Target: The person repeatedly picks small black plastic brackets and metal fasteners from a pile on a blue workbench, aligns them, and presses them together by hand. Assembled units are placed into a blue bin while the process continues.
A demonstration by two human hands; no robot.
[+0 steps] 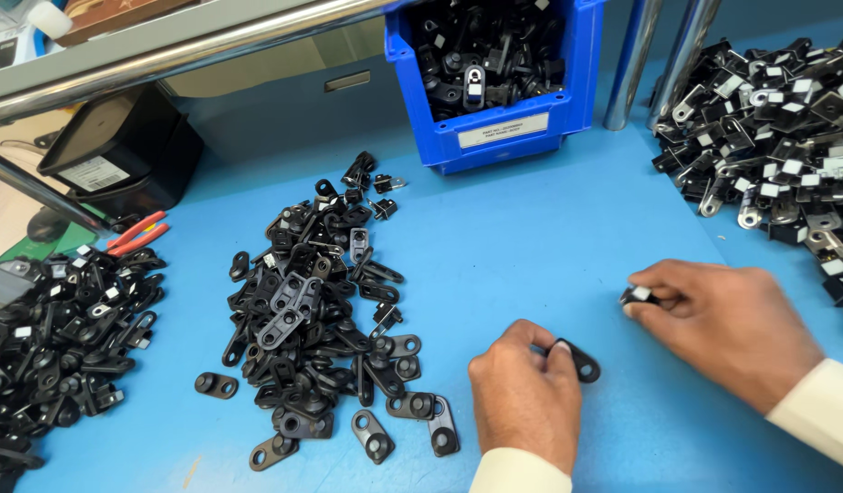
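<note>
left hand [523, 391] pinching a flat black bracket [584, 361]; right hand [722, 321] gripping a small black clip [637, 295], both resting on the blue table [549, 228] beside a loose bracket pile [321, 319].

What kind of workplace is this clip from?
Probably a factory assembly or sorting bench: a blue bin of small parts, a heap of black plastic brackets on the blue worktop, and another pile of parts.

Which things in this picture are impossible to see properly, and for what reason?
Head view:
- Small part in right hand: mostly covered by fingers.
- Flat black bracket in left hand: one end behind fingertips.
- Right pile: cut by frame edge.
- Blue bin: top cropped.
</note>
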